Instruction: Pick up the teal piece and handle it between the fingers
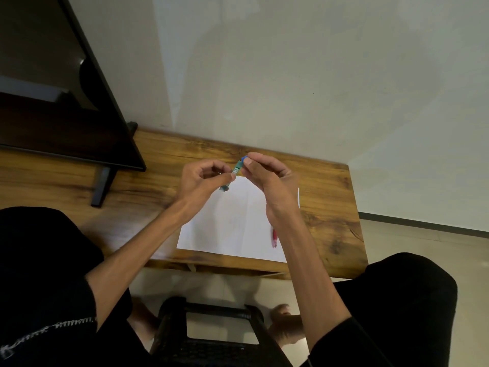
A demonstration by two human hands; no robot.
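Observation:
A small green pen-like tube with a blue cap is held in the air above a white sheet of paper. My left hand pinches its lower part between thumb and fingers. My right hand pinches the blue-capped upper end with thumb and forefinger. A red pen lies on the paper's right side, partly hidden by my right forearm.
The paper lies on a wooden table set against a pale wall. A dark monitor on a black stand fills the table's left. Below the table edge are a black stool, tiled floor and bare feet.

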